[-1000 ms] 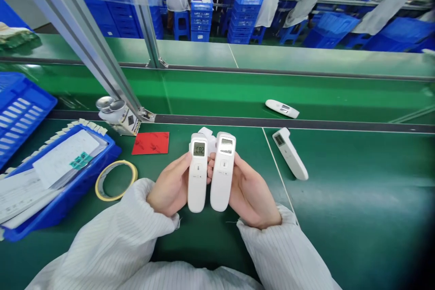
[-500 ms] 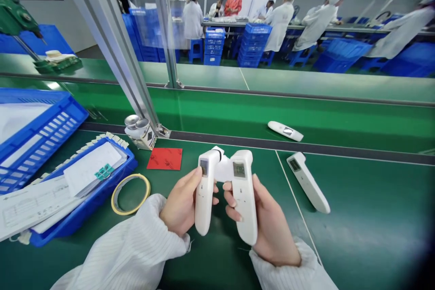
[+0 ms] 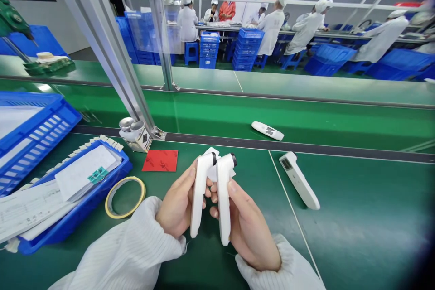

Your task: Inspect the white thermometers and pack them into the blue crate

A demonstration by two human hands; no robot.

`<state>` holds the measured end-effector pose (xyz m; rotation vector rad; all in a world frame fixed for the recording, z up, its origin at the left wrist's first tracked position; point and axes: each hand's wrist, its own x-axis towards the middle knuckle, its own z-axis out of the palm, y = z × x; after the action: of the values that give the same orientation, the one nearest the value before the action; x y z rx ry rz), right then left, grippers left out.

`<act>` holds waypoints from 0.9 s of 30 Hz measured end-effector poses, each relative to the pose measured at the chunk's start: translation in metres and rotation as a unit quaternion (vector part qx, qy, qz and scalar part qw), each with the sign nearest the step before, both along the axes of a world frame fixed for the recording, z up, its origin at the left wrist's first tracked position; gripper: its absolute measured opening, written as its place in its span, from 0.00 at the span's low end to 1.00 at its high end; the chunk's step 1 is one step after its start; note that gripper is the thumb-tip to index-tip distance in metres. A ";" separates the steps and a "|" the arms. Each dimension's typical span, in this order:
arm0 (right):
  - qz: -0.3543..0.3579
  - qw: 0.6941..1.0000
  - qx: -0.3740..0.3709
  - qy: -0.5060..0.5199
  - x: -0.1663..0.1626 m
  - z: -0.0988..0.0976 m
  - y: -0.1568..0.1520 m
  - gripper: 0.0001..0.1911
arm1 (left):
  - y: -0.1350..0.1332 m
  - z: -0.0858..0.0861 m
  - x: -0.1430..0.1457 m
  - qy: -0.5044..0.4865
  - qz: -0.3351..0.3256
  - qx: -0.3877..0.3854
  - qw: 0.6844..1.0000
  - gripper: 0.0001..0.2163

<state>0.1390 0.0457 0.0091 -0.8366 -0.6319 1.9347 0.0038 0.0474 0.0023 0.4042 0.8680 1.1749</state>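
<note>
My left hand (image 3: 176, 204) is closed around a white forehead thermometer (image 3: 198, 199), held upright. Beside it, my right hand (image 3: 249, 226) grips a second white thermometer (image 3: 224, 199). Both are turned edge-on to me, with their dark sensor tips pointing right. The two handles nearly touch over the green bench. A small white piece shows behind their heads. A third thermometer (image 3: 299, 180) lies on the bench to the right. Another one (image 3: 267, 130) lies on the conveyor belt beyond.
A blue tray (image 3: 73, 210) with papers and a tape ring (image 3: 124, 197) lie at left, with a blue crate (image 3: 37, 129) behind. A red card (image 3: 160, 161) and a small scanner (image 3: 134, 132) sit by the slanted metal post (image 3: 112, 61). Workers in white coats stand at far tables.
Both thermometers have been turned from screens facing me to edge-on with tips pointing right, and brought close together. The thermometer on the belt has drifted left.
</note>
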 end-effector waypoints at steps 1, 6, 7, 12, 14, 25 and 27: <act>-0.001 1.000 0.000 -0.001 0.000 0.000 0.000 0.15 | 0.000 0.000 0.000 -0.004 -0.001 0.004 1.000 0.14; -0.002 1.000 0.001 -0.006 -0.001 -0.002 -0.001 0.14 | 0.000 -0.002 0.001 -0.026 -0.006 0.013 1.000 0.14; -0.002 1.000 0.001 -0.006 -0.001 -0.002 -0.001 0.14 | 0.000 -0.002 0.001 -0.029 -0.009 0.012 0.999 0.14; -0.001 1.000 0.012 -0.013 0.000 -0.002 -0.001 0.14 | -0.001 -0.004 0.000 -0.020 -0.002 0.009 1.000 0.14; 0.003 1.000 0.025 -0.014 0.000 -0.001 -0.002 0.13 | -0.001 -0.003 0.001 -0.016 -0.004 0.012 1.000 0.15; -0.002 0.983 0.064 -0.171 -0.007 -0.020 -0.020 0.27 | -0.011 -0.001 0.000 0.065 -0.026 0.089 0.994 0.19; -0.027 0.953 0.102 -0.284 -0.008 -0.025 -0.028 0.29 | -0.010 0.001 -0.002 0.064 -0.016 0.084 0.994 0.20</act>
<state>0.1308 0.0176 -0.0160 -1.2725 -1.1140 1.5384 0.0017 0.0369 0.0032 0.6348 0.8730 1.2055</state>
